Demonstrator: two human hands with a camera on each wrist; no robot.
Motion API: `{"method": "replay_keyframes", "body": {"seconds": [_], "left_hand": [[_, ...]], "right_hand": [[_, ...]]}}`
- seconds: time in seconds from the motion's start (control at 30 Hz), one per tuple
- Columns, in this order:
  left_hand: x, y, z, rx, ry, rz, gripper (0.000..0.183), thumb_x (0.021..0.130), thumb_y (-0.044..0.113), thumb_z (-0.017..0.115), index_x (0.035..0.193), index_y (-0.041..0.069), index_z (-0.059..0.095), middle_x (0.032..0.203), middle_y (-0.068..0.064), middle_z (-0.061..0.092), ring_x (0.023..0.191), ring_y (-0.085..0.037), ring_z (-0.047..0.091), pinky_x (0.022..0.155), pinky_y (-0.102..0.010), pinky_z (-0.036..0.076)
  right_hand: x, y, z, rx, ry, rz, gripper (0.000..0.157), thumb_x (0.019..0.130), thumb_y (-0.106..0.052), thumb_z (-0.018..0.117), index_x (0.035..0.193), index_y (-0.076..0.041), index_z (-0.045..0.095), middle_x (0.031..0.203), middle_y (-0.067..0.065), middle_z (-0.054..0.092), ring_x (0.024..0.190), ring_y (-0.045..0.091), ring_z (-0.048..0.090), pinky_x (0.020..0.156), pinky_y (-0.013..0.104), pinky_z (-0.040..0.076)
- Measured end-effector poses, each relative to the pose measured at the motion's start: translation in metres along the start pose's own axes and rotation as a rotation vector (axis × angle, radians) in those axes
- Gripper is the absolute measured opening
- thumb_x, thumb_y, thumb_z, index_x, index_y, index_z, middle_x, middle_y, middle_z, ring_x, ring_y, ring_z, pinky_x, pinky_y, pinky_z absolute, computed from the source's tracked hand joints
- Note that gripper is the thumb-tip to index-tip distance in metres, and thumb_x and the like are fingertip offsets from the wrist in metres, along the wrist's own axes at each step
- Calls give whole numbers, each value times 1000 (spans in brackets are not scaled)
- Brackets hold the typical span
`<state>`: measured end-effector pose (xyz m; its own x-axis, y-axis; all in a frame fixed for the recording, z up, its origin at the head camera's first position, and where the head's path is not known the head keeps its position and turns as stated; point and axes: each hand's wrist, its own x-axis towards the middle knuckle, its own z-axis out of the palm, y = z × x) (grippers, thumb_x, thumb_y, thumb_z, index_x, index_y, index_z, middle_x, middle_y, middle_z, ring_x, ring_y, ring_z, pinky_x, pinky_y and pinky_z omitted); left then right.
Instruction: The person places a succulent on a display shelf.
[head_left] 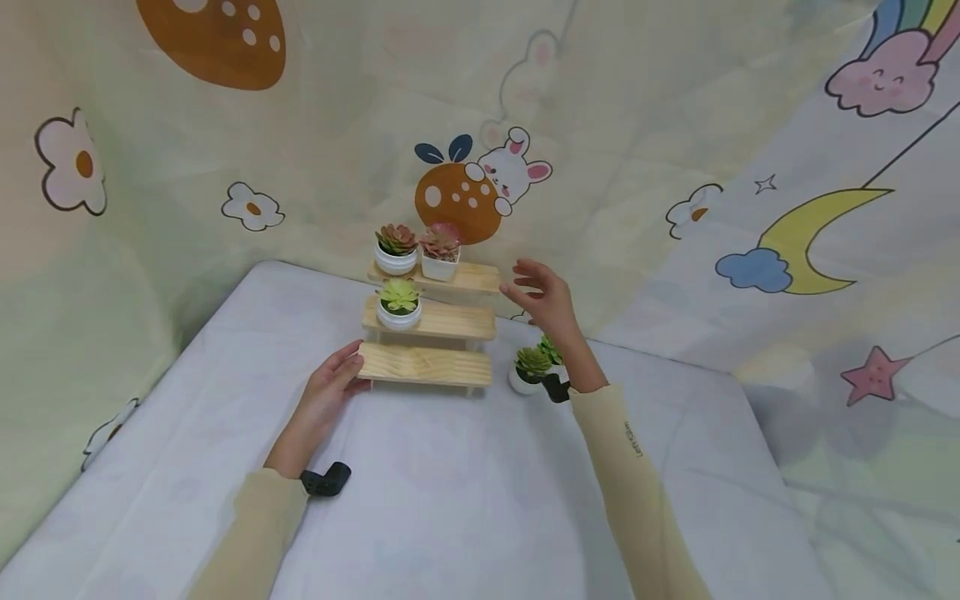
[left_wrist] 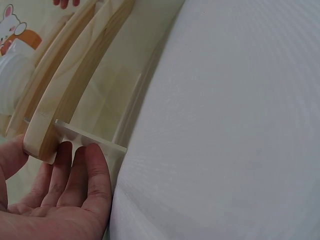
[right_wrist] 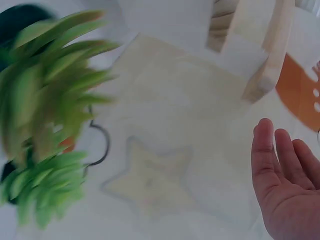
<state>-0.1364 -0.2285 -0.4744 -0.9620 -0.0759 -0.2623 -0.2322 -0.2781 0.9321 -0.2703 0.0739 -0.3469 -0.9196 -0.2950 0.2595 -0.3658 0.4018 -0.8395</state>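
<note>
A three-tier wooden stand (head_left: 424, 364) with clear supports stands at the back of the table. My left hand (head_left: 331, 384) holds the left end of its lowest board; in the left wrist view the thumb lies against the wood and the fingers (left_wrist: 98, 165) reach under it by a clear support (left_wrist: 90, 136). Near the top board's right end is my right hand (head_left: 548, 298), fingers loosely bent, holding nothing. Two reddish potted succulents, one in a round pot (head_left: 395, 260) and one in a square pot (head_left: 440, 265), sit on the top board. A light-green succulent (head_left: 399, 297) is on the middle board's left.
Right of the stand, under my right forearm, two green succulents (head_left: 532, 363) stand on the white-covered table (head_left: 450, 483); they loom close and blurred in the right wrist view. A printed cloth backdrop (head_left: 337, 125) rises right behind the stand.
</note>
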Motion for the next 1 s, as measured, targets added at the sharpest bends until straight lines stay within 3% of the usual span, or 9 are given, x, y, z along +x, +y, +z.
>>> {"method": "replay_keyframes", "body": {"seconds": [0.4,0.67,0.87,1.0], "left_hand": [[-4,3,-2,10,-27,33,61,104,29,47,155,6,22,151,-17,34,106,4,53,92,-19,48],[-4,2,-2,9,-30,34,62,103,30,48,155,7,22,153,-16,32,108,4,52,92,-18,47],[-3,2,-3,3,-28,32,64,103,32,49,155,8,22,151,-13,35,109,3,52,92,-17,47],[-2,1,-1,2,-40,32,65,102,33,49,155,8,21,151,-14,33,109,3,52,93,-17,47]], "right_hand": [[-47,47,-34,-26,52,97,51,90,-17,72,134,1,53,131,20,56,119,35,55,98,49,46],[-91,70,-41,-47,118,244,53,83,-20,80,126,-2,57,119,21,60,108,34,60,80,27,51],[-113,84,-31,-88,27,436,68,80,-35,82,131,-3,49,124,16,58,108,31,60,80,33,54],[-118,88,-21,-107,-19,494,71,80,-37,81,135,-4,48,127,15,57,110,30,59,85,40,53]]}}
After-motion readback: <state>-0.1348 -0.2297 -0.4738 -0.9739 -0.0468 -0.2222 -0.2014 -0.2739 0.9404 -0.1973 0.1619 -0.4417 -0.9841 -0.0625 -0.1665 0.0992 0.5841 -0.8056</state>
